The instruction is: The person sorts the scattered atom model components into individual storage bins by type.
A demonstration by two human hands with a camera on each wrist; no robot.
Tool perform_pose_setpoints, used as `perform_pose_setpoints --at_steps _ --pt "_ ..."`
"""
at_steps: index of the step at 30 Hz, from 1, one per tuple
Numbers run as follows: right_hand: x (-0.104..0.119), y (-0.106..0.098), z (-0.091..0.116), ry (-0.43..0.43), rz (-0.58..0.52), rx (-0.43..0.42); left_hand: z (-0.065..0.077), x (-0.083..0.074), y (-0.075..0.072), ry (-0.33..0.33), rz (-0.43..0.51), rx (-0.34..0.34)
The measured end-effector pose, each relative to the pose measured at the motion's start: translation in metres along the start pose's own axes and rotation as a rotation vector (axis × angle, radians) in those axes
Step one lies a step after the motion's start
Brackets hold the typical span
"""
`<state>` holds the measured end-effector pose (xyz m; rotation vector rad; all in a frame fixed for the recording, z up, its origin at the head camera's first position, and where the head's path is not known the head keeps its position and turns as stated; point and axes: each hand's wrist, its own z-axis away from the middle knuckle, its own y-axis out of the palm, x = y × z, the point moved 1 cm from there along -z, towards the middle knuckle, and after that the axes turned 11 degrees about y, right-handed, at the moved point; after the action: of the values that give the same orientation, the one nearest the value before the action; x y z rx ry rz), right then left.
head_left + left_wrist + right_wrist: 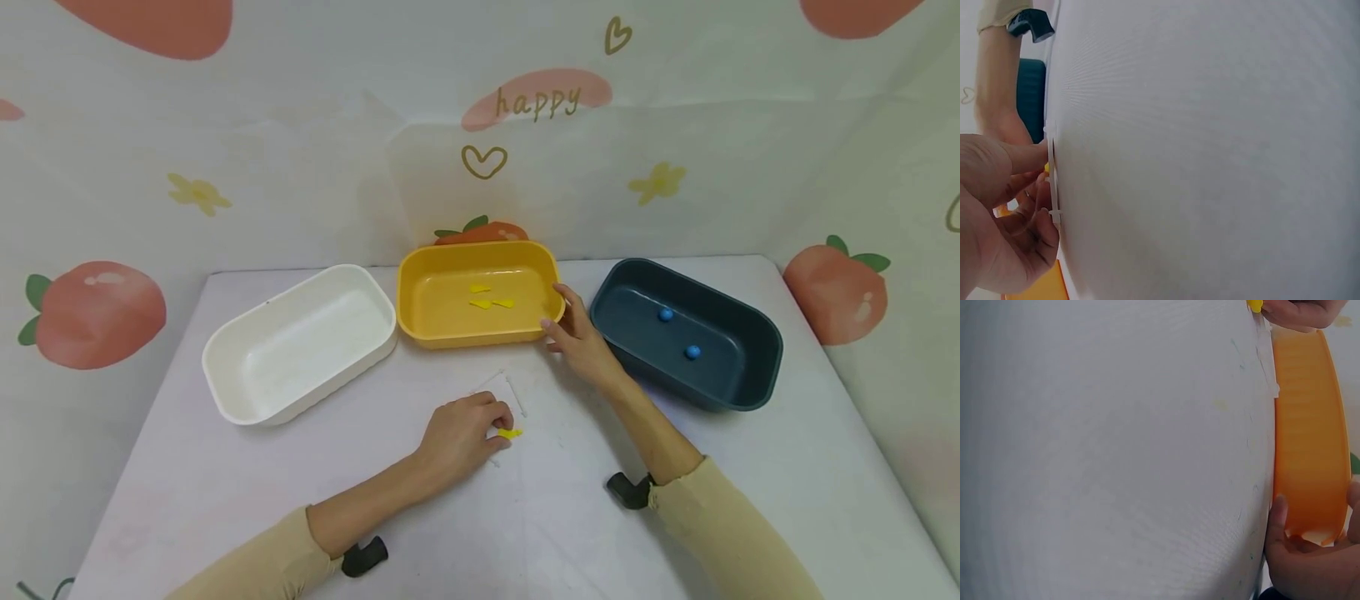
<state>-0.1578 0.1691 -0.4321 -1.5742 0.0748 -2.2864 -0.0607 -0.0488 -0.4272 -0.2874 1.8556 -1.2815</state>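
Note:
My left hand (463, 437) is low over the table, its thumb and fingers pinching a small yellow piece (510, 433). Under those fingertips lies a thin whitish flat plate (498, 387) with small knobs at its corners, partly hidden by the hand; the left wrist view shows the plate (1054, 181) edge-on. With thumb and fingers around its right end, my right hand (585, 342) holds the yellow tray (427, 333). Inside that tray are several small yellow pieces (502, 303). The yellow piece's exact shape is too small to tell.
A white tray (300, 396) stands at the left, angled. At the right, a dark blue tray (682, 383) holds two blue balls (693, 352). Behind the trays hangs a printed cloth (315, 167) with fruit and hearts. White cloth covers the table (525, 533).

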Motion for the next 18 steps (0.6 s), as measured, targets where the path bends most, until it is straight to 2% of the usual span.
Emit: perform_pose_setpoints --at_steps 6,9,12,14,18 --pt "0.001 0.0 0.001 -0.002 0.0 0.005 0.0 -0.001 0.0 0.027 -0.018 0.039" --pt "0.014 0.001 0.009 0.009 -0.013 0.021 0.0 -0.001 -0.001 0.051 -0.028 0.052" --pt "0.015 0.001 0.009 0.021 -0.029 0.027 0.0 0.0 -0.001 0.077 -0.029 0.06" --pt "0.011 0.001 0.006 0.021 -0.029 0.025 -0.001 0.001 -0.001 0.082 -0.007 0.062" --pt "0.001 0.001 0.0 0.006 -0.033 0.018 -0.003 0.004 -0.003 0.061 0.097 0.056"
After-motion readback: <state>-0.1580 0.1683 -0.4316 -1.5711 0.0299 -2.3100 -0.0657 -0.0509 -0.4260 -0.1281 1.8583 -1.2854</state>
